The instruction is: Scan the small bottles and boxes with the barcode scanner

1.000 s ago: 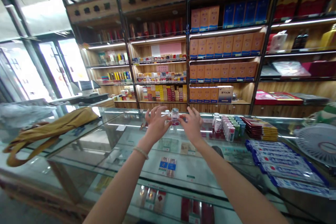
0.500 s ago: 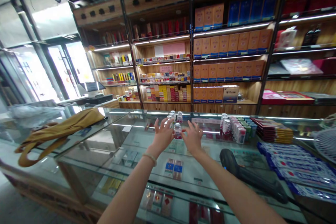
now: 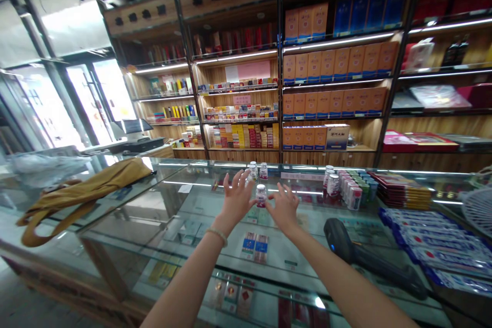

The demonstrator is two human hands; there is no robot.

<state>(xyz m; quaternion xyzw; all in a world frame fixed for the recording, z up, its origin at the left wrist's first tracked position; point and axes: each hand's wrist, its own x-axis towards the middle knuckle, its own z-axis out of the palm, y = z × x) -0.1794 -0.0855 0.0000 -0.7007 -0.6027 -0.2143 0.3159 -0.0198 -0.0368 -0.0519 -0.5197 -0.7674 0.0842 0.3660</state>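
Note:
A small bottle [image 3: 261,196] with a white cap and a dark red lower part stands upright on the glass counter between my hands. My left hand [image 3: 237,199] is at its left side, fingers spread, with the thumb close to the bottle. On the other side, my right hand [image 3: 283,207] has its fingers apart and its thumb tip by the bottle's base. Whether either thumb touches it, I cannot tell. Just behind stand a similar bottle [image 3: 263,170] and another bottle [image 3: 252,170], with one more partly hidden by my left fingers.
Two more bottles [image 3: 332,184] stand right of my hands, beside rows of small pink and green packs [image 3: 354,196]. A barcode scanner [image 3: 369,256] lies near my right forearm, by blue-and-white packages [image 3: 434,246]. A mustard bag [image 3: 88,189] lies on the left counter.
My hands have spread slightly away from the bottle between them, and more of it shows. The bottle stays in about the same place. The view has shifted slightly.

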